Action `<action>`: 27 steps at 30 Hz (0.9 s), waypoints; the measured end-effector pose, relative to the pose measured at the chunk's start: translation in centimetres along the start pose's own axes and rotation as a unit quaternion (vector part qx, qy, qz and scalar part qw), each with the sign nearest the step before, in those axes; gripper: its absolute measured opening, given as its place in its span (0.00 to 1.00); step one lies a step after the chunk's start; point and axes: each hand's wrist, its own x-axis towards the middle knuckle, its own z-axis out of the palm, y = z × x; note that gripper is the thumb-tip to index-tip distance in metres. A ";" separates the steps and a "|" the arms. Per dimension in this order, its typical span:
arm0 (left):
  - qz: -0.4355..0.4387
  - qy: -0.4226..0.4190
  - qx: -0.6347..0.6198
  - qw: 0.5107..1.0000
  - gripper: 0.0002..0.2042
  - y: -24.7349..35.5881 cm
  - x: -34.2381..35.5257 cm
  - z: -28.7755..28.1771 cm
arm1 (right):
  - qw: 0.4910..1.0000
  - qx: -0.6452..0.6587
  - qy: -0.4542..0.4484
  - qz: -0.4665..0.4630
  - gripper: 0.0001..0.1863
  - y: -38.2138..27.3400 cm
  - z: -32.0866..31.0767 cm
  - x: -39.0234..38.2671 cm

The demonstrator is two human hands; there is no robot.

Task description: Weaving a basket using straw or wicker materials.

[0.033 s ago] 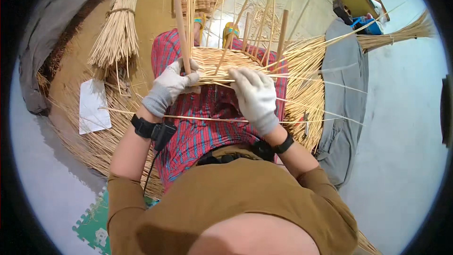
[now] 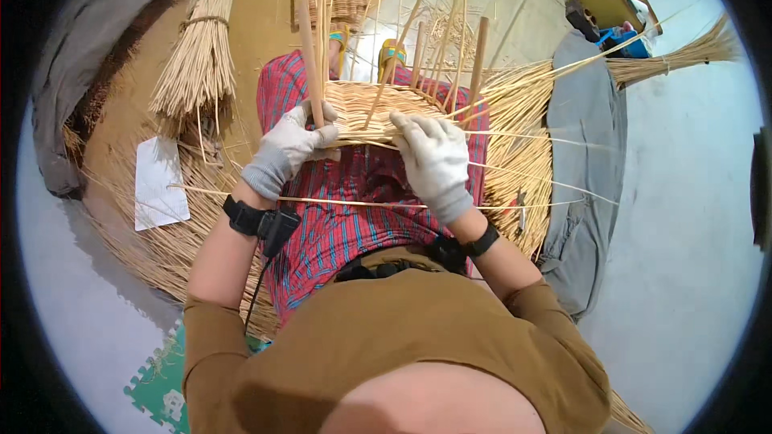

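The left hand (image 2: 299,141), in a white glove with a grey cuff, pinches the near left corner of a pale, tightly woven wicker basket (image 2: 386,99) at the foot of a smooth, round wooden post (image 2: 308,56). The right hand (image 2: 436,162), gloved alike, lays bent fingers together over the near edge; its thumb is hidden, so I cannot tell whether it pinches. A steady left hold and strands pressed snug against the row below should keep the ribbed weave even. The basket rests over red plaid cloth (image 2: 322,233); loose, straw-coloured stems (image 2: 523,145) lie right, beside smooth grey fabric (image 2: 579,217).
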 end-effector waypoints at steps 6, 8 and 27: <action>-0.011 0.008 -0.015 1.000 0.15 -0.4 0.0 0.2 | 0.998 -0.020 -0.062 -0.023 0.05 0.4 0.0 4.4; 0.019 0.000 -0.014 1.000 0.14 -0.7 0.2 0.3 | 0.993 -0.056 0.034 -0.103 0.06 0.5 0.4 6.5; 0.059 0.121 -0.011 0.991 0.09 -2.3 -0.1 1.4 | 0.959 0.226 0.166 0.046 0.25 0.2 1.8 8.7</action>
